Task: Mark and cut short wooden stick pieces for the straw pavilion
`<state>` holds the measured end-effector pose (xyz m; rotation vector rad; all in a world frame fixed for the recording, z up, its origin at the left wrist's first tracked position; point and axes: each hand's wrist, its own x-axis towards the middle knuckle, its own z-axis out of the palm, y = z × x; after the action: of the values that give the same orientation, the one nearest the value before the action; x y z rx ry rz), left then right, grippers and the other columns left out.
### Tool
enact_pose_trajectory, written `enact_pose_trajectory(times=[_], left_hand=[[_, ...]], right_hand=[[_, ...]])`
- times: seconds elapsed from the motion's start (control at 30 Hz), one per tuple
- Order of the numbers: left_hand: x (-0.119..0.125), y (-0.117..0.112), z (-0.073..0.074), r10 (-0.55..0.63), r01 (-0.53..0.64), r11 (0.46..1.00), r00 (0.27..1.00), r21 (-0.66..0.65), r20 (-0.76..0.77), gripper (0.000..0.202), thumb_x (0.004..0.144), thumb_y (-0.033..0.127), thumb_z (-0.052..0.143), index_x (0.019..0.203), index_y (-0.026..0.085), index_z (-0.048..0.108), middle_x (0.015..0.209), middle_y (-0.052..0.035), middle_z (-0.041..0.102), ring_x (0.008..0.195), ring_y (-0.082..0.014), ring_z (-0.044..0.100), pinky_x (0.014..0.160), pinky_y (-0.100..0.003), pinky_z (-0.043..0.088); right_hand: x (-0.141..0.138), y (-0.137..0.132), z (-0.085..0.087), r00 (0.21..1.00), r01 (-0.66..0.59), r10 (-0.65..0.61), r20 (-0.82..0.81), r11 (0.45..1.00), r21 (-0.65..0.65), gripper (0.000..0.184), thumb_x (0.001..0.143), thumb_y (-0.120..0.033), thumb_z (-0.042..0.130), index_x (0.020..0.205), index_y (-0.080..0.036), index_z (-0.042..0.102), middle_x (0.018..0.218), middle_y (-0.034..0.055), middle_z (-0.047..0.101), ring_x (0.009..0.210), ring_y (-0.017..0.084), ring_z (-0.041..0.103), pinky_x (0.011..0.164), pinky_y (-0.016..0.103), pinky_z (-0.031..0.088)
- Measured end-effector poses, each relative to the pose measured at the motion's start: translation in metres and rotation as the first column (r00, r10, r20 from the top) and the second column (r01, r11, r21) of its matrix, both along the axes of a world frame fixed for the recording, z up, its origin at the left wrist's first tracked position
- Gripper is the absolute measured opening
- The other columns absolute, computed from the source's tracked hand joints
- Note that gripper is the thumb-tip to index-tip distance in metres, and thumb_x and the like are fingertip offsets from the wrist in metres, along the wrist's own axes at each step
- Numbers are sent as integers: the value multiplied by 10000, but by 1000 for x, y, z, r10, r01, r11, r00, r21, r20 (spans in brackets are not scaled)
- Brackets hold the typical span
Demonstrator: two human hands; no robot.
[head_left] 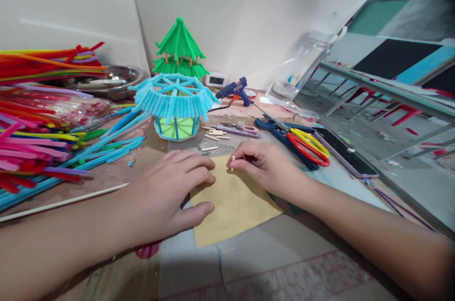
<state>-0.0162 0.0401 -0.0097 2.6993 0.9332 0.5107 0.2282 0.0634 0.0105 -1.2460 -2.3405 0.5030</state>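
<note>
My left hand [167, 192] lies flat with fingers stretched on the left edge of a tan sheet of paper [234, 208], pressing it to the table. My right hand [265, 163] is pinched on a short pale wooden stick [232, 162], held upright on the paper's top edge. Just beyond stands a light blue pipe-cleaner pavilion [174, 102] with a fringed roof and a green base. Several more short wooden sticks [215, 136] lie in front of it.
Piles of coloured pipe cleaners [39, 135] fill the left. A green pavilion model [179, 50], a metal bowl [113, 80], a small clock [216, 80] and a blue glue gun [236, 90] stand behind. Scissors [302, 142] and a phone [346, 151] lie right. A long skewer [64, 202] lies left.
</note>
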Motion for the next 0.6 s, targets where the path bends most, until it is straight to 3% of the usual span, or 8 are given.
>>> enact_pose_trajectory(times=[0.2,0.4,0.53,0.6], left_hand=[[1,-1,1,-9,10,1000,1000,27,-27,317,883,429,582,1140,249,622,1360,-28,580,1228,-274,494,1000,-467,404],[3,2,6,-33,34,999,996,20,-80,347,901,434,557,1211,292,619,1379,5,576,1236,-272,483,1011,-478,402],[3,1,6,-24,25,1000,996,7,-83,324,891,430,563,1173,292,642,1372,9,583,1228,-278,488,1002,-489,412],[3,1,6,-23,24,1000,996,8,-87,333,889,431,564,1183,296,639,1377,11,579,1233,-282,484,1004,-499,411]], right_hand=[[1,-6,-1,994,-57,53,98,998,39,74,873,-169,651,803,-147,644,735,31,633,686,163,556,622,264,385],[-1,-8,-6,979,-206,204,30,973,106,87,898,-129,596,824,-157,631,769,33,636,737,161,575,677,258,412],[2,-3,-6,991,-114,101,83,977,181,102,870,-110,609,781,-154,628,750,40,642,728,173,570,674,269,402],[1,-4,-6,993,-112,106,49,981,156,98,873,-122,616,781,-153,630,749,38,643,719,168,575,669,263,408]])
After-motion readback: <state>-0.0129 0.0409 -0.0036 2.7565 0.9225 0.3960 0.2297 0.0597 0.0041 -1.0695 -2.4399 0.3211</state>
